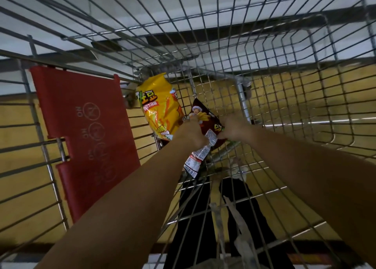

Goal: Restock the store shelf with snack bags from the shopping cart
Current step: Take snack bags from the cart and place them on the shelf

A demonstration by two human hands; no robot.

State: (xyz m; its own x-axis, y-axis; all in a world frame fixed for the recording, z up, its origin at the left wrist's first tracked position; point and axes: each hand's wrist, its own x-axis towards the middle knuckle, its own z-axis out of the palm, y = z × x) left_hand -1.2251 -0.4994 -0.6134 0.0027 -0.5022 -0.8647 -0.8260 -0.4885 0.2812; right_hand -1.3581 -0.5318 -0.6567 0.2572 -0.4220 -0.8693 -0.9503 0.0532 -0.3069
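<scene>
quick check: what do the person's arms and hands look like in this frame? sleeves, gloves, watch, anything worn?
Both forearms are bare for as far as the view shows them, with no sleeve in sight. The left hand and right hand are bare too, without gloves. No watch, band or marking shows on either wrist. Whether there are rings cannot be told, as the fingers are too small and partly hidden.

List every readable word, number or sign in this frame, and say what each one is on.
"土豆": large characters on the yellow snack bag; its smaller print is unreadable.
"NO": embossed beside circle symbols on the red seat flap.
Dark red snack bag, held by both hands: label text and barcode digits too small to read.
</scene>
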